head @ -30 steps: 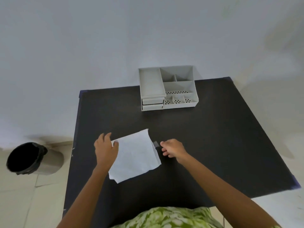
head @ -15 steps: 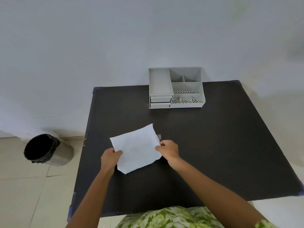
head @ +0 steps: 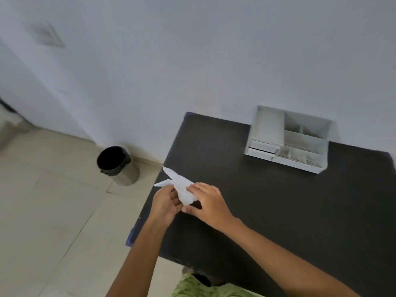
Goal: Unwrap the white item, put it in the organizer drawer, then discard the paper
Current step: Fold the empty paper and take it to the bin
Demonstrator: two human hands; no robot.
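Observation:
The white paper [head: 179,185] is bunched into a crumpled wad over the left edge of the black table [head: 278,211]. My left hand [head: 165,203] holds it from below and the left. My right hand [head: 209,201] presses on it from the right. The white organizer [head: 304,144] stands at the table's far side against the wall, its two small drawers [head: 262,147] at its front left pushed in. The white item itself is not in sight.
A round bin with a black liner [head: 116,165] stands on the tiled floor left of the table, close to the wall. The pale wall rises right behind the table.
The flat sheet has been gathered up from the table and crumpled between both hands at the left edge. The view has swung left, toward the bin.

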